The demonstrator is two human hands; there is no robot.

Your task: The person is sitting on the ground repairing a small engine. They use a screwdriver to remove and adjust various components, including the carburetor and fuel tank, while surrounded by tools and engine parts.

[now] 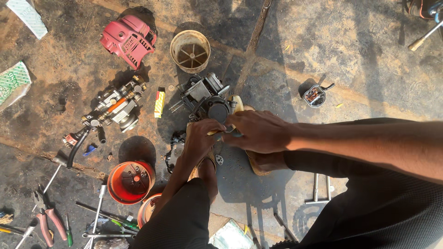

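Note:
A small grey engine block [204, 96] sits on the stone floor, wedged between my two feet. My left hand [202, 137] grips its near end and wraps a yellow-handled tool. My right hand [258, 130] closes over the same spot from the right, fingers curled on the tool's dark shaft [229, 133]. What the tool's tip touches is hidden under my fingers.
A red engine cover [128, 39], cream round housing [190, 50], carburettor assembly [113, 107] and yellow tube [159, 102] lie beyond. An orange pulley housing [131, 181], pliers [48, 220] and screwdrivers lie at lower left. A small black part [315, 95] sits to the right.

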